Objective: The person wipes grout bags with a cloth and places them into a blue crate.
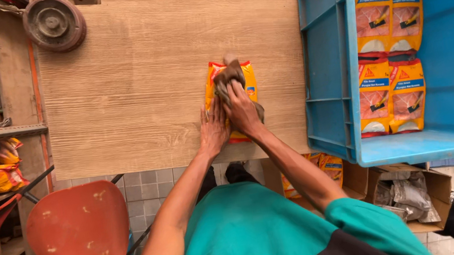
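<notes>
Wiping a yellow packet on the table

Lying flat near the table's [127, 89] front edge, the yellow-and-orange packet [247, 77] sits under both hands. The right hand [242, 109] is closed on a brown cloth [228, 76], pressing it onto the packet. The left hand [213, 128] lies open, fingers flat, on the packet's left edge, arms extended forward.

wooden tabletop [130, 70], red chair [77, 228], tiled floor [145, 192]
</notes>
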